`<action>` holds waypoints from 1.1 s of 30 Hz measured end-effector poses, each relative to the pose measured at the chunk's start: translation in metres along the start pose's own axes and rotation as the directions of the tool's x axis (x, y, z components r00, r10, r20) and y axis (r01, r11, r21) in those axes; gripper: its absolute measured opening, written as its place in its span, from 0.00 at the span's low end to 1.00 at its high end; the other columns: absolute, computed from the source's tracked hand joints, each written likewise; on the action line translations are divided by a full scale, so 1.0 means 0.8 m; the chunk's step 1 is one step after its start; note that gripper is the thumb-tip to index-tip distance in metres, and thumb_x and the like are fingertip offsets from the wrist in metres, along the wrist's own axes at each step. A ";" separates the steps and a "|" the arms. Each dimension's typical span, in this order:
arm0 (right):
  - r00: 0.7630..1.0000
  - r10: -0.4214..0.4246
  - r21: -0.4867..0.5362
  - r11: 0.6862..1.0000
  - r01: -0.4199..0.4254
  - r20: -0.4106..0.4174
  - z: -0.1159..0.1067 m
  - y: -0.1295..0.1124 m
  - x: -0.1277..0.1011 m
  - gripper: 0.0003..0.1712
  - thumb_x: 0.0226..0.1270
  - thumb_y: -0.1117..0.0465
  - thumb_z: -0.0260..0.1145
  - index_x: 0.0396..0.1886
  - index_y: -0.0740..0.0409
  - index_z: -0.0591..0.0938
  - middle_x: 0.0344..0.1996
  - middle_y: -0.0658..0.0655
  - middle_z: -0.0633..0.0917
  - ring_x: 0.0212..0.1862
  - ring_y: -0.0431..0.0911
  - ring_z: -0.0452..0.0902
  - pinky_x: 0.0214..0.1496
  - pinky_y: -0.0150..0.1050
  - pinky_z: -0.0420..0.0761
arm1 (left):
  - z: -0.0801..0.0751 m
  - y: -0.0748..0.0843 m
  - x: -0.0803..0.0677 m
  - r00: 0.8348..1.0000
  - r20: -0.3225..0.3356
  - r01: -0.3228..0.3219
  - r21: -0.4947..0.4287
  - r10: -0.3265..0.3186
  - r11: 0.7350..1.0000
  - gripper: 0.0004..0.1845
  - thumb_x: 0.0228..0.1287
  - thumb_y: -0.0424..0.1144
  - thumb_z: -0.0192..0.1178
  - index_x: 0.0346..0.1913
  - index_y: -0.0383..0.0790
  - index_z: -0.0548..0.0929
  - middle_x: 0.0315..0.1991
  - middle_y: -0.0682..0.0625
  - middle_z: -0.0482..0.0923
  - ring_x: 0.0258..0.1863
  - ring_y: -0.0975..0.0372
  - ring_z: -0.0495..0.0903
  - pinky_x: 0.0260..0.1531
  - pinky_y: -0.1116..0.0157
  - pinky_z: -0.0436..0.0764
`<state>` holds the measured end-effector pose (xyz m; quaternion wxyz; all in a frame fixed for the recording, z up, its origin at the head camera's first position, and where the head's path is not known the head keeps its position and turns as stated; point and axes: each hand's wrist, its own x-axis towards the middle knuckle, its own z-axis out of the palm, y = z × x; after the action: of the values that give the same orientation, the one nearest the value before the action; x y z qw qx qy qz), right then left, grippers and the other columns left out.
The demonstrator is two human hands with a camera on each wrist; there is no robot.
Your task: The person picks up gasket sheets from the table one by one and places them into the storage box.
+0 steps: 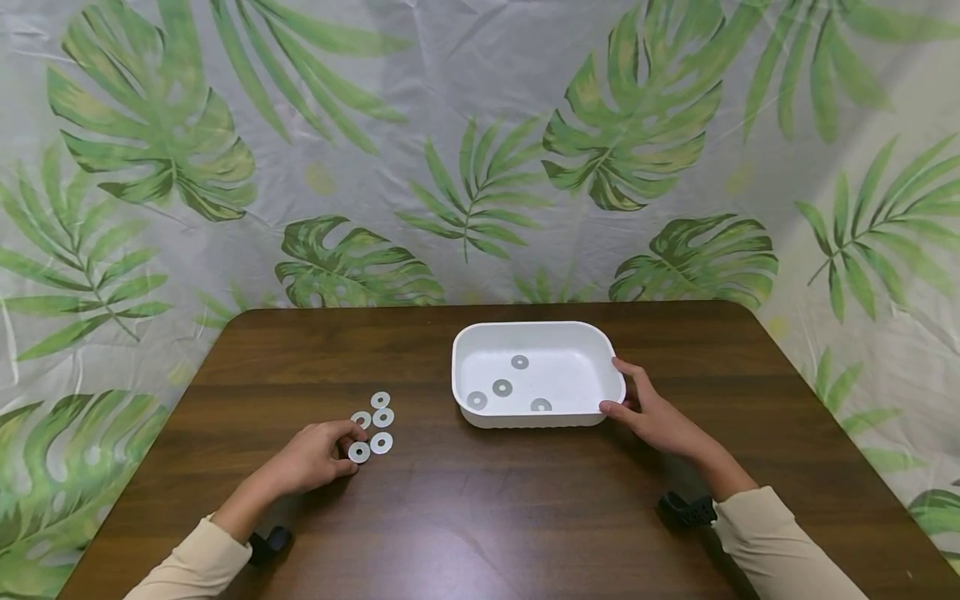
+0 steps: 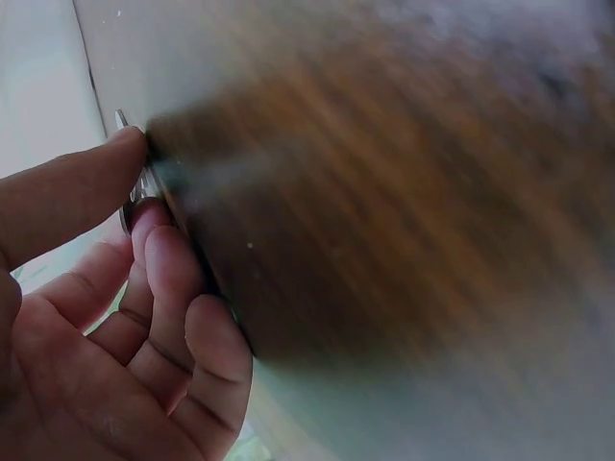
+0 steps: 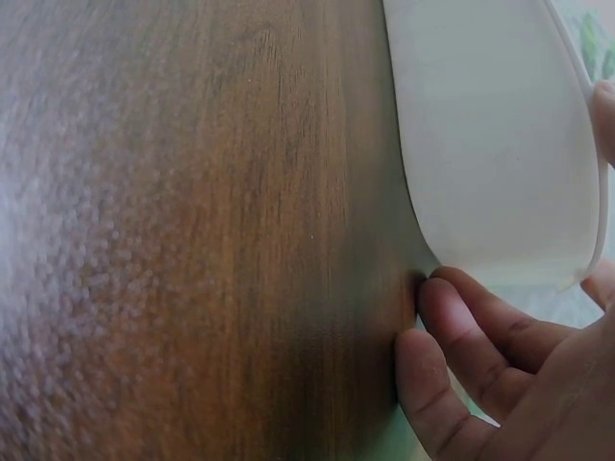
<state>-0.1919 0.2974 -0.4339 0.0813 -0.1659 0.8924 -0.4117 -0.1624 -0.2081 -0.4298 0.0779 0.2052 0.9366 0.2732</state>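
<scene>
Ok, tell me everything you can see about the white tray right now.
The white tray is a shallow rounded-rectangle tub, plain and matte, plastic by the look of it, with a thin rolled rim. It sits upright and level on the brown wooden table, right of centre. Four flat silver washers lie spread across its floor. The right hand holds its right end, thumb at the rim and fingers low against the outer wall. The left hand is well away from it.

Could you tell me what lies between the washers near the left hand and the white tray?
Only bare dark wooden table separates the flat metal washers from the white plastic tray, as the head view shows.
</scene>
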 end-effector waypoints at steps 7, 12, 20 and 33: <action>1.000 -0.005 -0.012 1.000 0.005 -0.004 0.000 0.000 0.000 0.48 0.73 0.55 0.62 0.76 0.64 0.42 0.69 0.77 0.59 0.62 0.67 0.73 0.55 0.42 0.82 | -0.001 -0.002 0.001 1.000 -0.007 -0.014 0.008 0.014 1.000 0.15 0.49 0.32 0.72 0.42 0.40 0.84 0.27 0.58 0.81 0.26 0.76 0.71 0.29 0.72 0.70; 1.000 -0.002 -0.013 1.000 0.002 -0.004 -0.001 -0.001 -0.001 0.48 0.73 0.55 0.62 0.76 0.64 0.41 0.70 0.77 0.58 0.63 0.68 0.73 0.57 0.47 0.81 | -0.007 0.000 0.004 1.000 -0.019 -0.018 -0.034 0.018 0.999 0.15 0.50 0.30 0.71 0.43 0.37 0.84 0.27 0.56 0.79 0.23 0.75 0.69 0.26 0.72 0.70; 1.000 0.002 -0.009 1.000 -0.002 0.001 -0.001 -0.002 -0.002 0.48 0.73 0.55 0.62 0.77 0.63 0.41 0.69 0.76 0.60 0.63 0.66 0.73 0.57 0.47 0.81 | -0.049 0.024 0.007 0.995 -0.096 -0.029 -0.134 0.016 0.991 0.15 0.56 0.29 0.68 0.48 0.35 0.83 0.29 0.52 0.80 0.25 0.72 0.73 0.25 0.71 0.74; 1.000 0.007 -0.017 1.000 -0.006 0.004 -0.001 0.000 0.000 0.49 0.73 0.55 0.62 0.77 0.62 0.41 0.68 0.76 0.61 0.61 0.65 0.74 0.56 0.47 0.82 | -0.123 0.080 0.044 0.970 -0.183 -0.172 -0.058 0.158 0.983 0.18 0.62 0.31 0.67 0.54 0.39 0.81 0.47 0.48 0.83 0.46 0.56 0.83 0.50 0.53 0.82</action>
<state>-0.1923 0.2979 -0.4334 0.0831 -0.1646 0.8962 -0.4034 -0.1979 -0.1913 -0.3135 -0.0212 0.2542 0.9087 0.3303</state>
